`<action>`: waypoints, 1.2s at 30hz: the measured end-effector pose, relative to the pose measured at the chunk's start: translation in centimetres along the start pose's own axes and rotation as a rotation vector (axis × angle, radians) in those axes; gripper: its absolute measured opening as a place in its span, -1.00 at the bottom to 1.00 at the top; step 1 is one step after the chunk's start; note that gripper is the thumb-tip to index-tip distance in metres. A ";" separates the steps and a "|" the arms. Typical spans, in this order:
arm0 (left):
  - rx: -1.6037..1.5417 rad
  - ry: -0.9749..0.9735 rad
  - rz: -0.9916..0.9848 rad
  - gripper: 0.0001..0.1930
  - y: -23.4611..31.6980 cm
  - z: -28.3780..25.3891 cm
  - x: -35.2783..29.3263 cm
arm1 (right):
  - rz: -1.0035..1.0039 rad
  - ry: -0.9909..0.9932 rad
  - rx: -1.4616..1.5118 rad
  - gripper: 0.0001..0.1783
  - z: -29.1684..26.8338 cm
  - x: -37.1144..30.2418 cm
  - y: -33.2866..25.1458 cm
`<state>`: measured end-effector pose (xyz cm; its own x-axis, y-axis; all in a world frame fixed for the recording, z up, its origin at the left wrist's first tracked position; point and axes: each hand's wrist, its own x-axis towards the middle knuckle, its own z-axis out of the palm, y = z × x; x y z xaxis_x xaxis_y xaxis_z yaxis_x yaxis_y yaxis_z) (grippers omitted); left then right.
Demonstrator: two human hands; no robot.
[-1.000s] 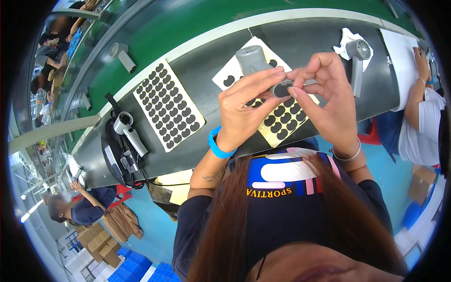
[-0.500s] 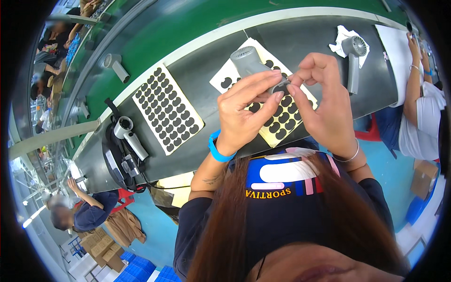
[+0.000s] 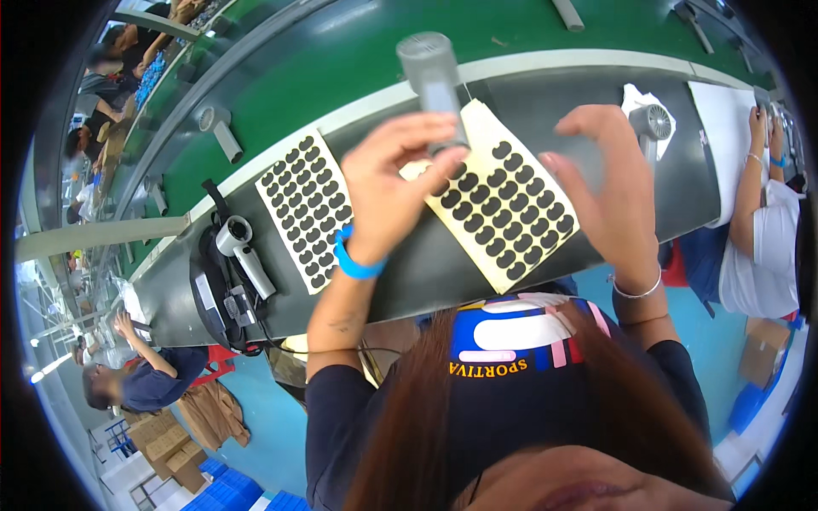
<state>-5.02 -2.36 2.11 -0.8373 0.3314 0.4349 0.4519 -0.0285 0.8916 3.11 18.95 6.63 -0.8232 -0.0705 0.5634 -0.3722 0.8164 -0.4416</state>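
A grey handheld fan (image 3: 429,68) with a round grilled head is in my left hand (image 3: 383,179), its head pointing away toward the green surface. My thumb and fingers close on the lower end of its handle. A blue band circles my left wrist. To the right, my right hand (image 3: 618,183) is slightly blurred, thumb and fingers apart, with nothing visible between them. Between the hands lies a pale sheet of black double-lobed stickers (image 3: 509,198), with bare backing at its far part. My left hand covers its left edge.
Another sticker sheet (image 3: 308,204) lies to the left. Beyond it are a black strapped object (image 3: 204,294) and a grey blower-like device (image 3: 253,268). A fan (image 3: 653,125) rests by white tissue (image 3: 634,95) at right. More fans lie on the green surface (image 3: 341,60). A co-worker (image 3: 763,221) sits right.
My hands have parted. The left has moved left with the fan, whose head is now farther away over the green surface. The right has let go of the fan's handle end and opened.
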 end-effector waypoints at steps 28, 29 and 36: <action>0.493 -0.453 0.096 -0.50 -6.4 -0.9 1.2 | 0.303 -0.196 0.188 -0.83 7.8 -2.3 5.9; 0.543 -0.504 0.100 -0.38 -6.3 -0.3 0.5 | 0.342 -0.247 0.150 -0.84 8.7 -2.6 6.5; 0.672 -0.610 0.149 -0.19 -7.6 0.6 -0.8 | 0.245 -0.217 0.132 -0.89 11.3 -3.2 7.6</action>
<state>-7.57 -1.88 -5.11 -0.5349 0.8138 0.2270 0.7857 0.3803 0.4878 -1.95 18.89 -6.44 -0.9616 -0.0131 0.2741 -0.1925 0.7440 -0.6399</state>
